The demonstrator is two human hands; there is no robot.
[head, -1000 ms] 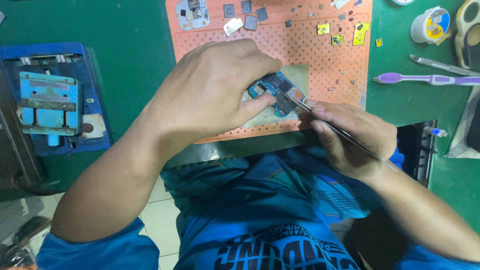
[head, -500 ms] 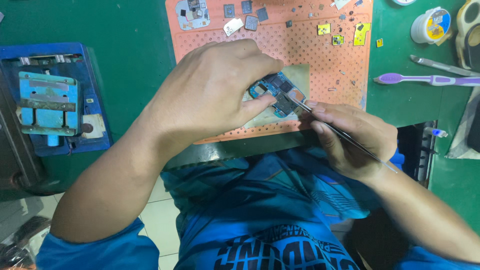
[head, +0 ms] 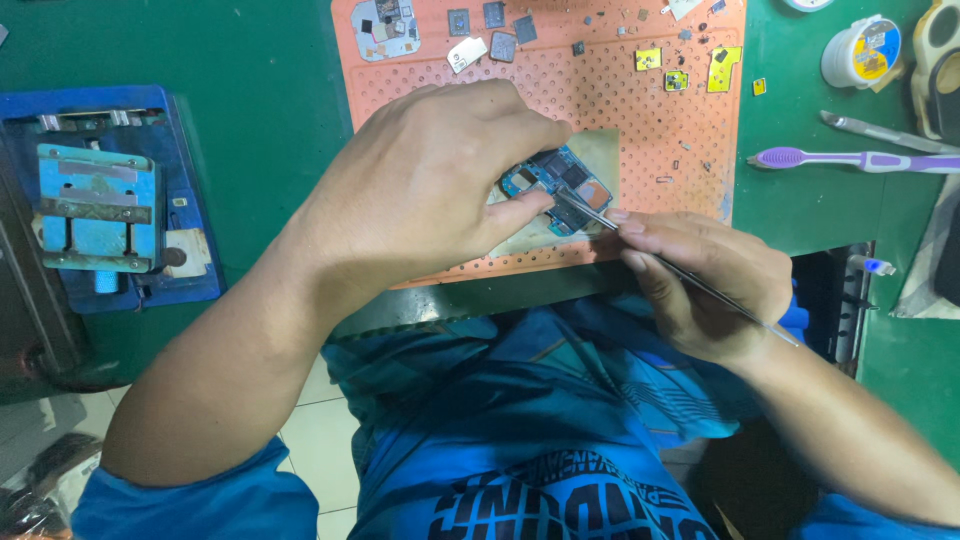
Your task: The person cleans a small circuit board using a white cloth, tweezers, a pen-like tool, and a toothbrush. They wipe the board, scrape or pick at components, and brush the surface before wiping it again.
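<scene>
An electronics repair workshop is indicated by the green tabletop (head: 250,60), on which a perforated orange work mat (head: 640,110) strewn with small chips, a blue board-holding jig (head: 100,200) and a small circuit board (head: 560,180) are seen.

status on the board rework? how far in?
Done: metal shield covers and small parts lie loose along the top of the orange mat. In hand: the left hand pins the blue circuit board to the mat while the right hand works a thin metal tool on it. Left: the loose parts are not refitted.
</scene>
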